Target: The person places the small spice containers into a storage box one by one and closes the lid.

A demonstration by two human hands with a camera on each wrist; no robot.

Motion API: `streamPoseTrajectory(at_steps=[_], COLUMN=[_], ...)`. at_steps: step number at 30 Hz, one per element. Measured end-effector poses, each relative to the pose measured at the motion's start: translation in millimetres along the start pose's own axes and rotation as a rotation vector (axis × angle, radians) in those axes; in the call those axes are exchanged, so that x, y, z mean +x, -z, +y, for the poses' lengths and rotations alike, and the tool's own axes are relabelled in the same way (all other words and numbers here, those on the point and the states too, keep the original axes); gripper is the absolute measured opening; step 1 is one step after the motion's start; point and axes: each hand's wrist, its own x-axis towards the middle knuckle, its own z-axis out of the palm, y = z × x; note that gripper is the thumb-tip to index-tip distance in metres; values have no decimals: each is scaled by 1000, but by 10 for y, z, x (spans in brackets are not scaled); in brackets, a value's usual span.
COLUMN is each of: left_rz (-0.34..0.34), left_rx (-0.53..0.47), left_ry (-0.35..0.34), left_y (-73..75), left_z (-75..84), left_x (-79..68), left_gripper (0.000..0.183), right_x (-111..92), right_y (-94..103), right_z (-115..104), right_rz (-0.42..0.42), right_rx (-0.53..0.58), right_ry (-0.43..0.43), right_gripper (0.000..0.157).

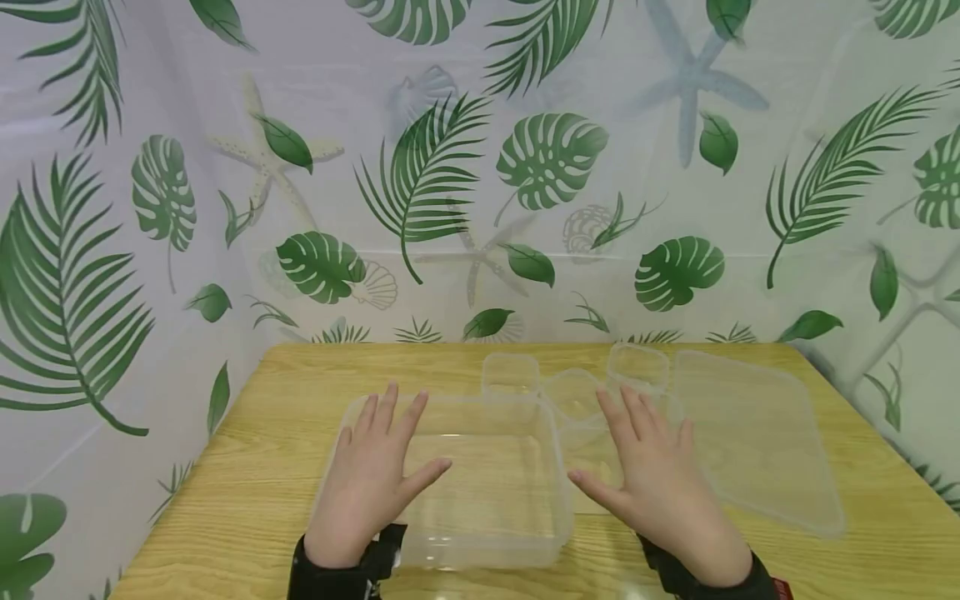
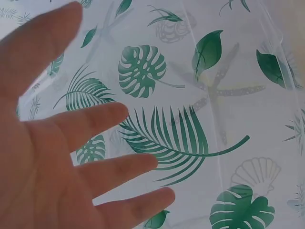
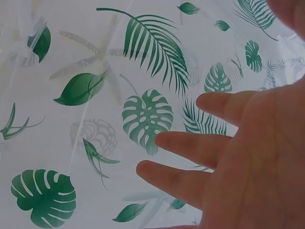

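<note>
My left hand (image 1: 377,475) is held with fingers spread over the left part of a large clear plastic box (image 1: 487,552). In the left wrist view the palm and straight fingers of that left hand (image 2: 90,162) show nothing in them. My right hand (image 1: 656,483) is likewise spread, just right of the box, overlapping some smaller clear containers in the head view. The right wrist view shows the right hand (image 3: 224,152) with straight fingers and a bare palm. Behind the box stand a small clear container (image 1: 511,375), a round one (image 1: 576,392) and another small one (image 1: 637,367).
A large flat clear lid (image 1: 757,442) lies on the right of the wooden table (image 1: 225,500). A white curtain (image 1: 450,308) printed with leaves, starfish and shells hangs behind the table and along its sides. A small red object (image 1: 782,588) shows by the right sleeve.
</note>
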Motion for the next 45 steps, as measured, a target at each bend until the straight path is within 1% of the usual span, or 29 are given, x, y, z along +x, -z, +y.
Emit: streamPoseTrajectory(at_steps=[4, 8, 10, 15, 17, 20, 24, 28, 31, 34, 36, 39, 42, 45], left_rz=[37, 48, 52, 25, 11, -11, -56, -106, -171, -249, -291, -336, -368, -392], left_rx=[-37, -68, -62, -48, -42, -29, -18, -39, -77, -111, -133, -187, -228, -243], left_ry=[-26, -3, 10, 9, 14, 33, 58, 94, 124, 136, 139, 131, 120, 121], left_y=[29, 79, 100, 137, 152, 160, 152, 135, 121, 95, 72, 34, -3, -25], left_z=[-33, -89, -129, -256, -332, -462, -643, -824, -955, -1064, -1111, -1144, -1156, -1165], left_x=[-25, -70, -95, -156, -181, -224, -269, -270, -272, -287, -288, -268, -246, -242], left_gripper=[65, 59, 57, 54, 53, 50, 47, 43, 39, 34, 33, 33, 33, 33], right_x=[-22, -32, -41, -90, -100, -108, -120, -126, -110, -73, -40, 10, 46, 59], right_y=[57, 144, 177, 252, 279, 296, 309, 316, 286, 224, 173, 97, 32, -8], right_z=[99, 257, 345, 519, 562, 611, 643, 646, 618, 562, 525, 487, 484, 512], right_rz=[36, 83, 98, 91, 76, 55, 38, 22, 15, -2, -28, -83, -137, -169], right_rx=[10, 16, 21, 50, 61, 69, 71, 83, 96, 101, 105, 114, 119, 131], right_ry=[3, -4, -13, -89, -123, -150, -166, -177, -158, -116, -85, -54, -43, -53], right_gripper=[81, 73, 69, 67, 68, 71, 70, 71, 71, 68, 67, 69, 70, 69])
